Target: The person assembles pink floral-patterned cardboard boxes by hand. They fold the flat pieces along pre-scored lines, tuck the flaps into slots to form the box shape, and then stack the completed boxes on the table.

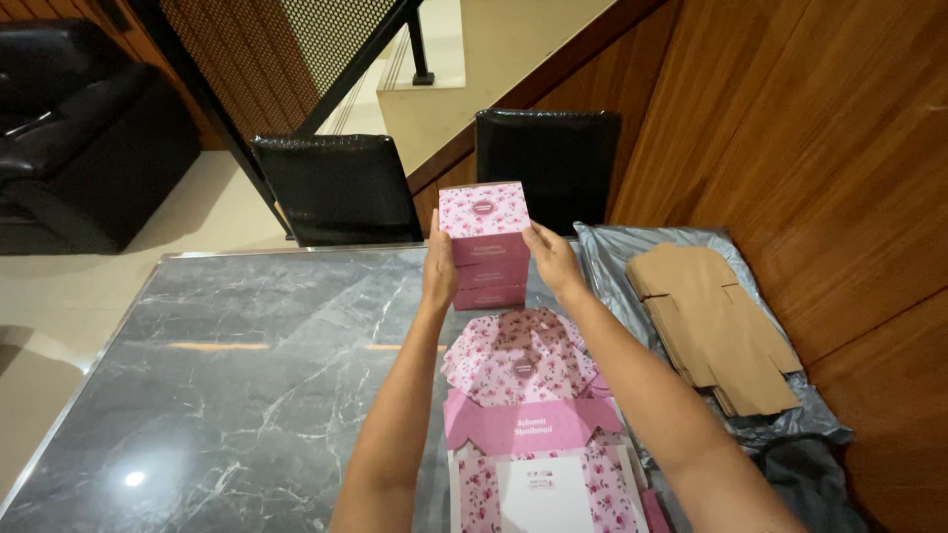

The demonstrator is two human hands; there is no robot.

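Fingers of both hands pressed flat on pink box (484, 244) sides; left hand (438, 268) | right hand (553, 259)

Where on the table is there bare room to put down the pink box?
Bare marble table lies left of the left hand. Crowded: flat pink cartons under the pink box, brown cardboard right of the right hand.

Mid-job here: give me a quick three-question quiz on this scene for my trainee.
1. True or false: both hands are pressed to the sides of the pink floral box.
2. What lies on the grey plastic bag: A) scissors B) flat brown cardboard blanks C) tape
3. What lies flat nearest the person, on the marble table?

Key: 1 true, left hand and right hand. 2 B. 3 unfolded pink floral box blanks.
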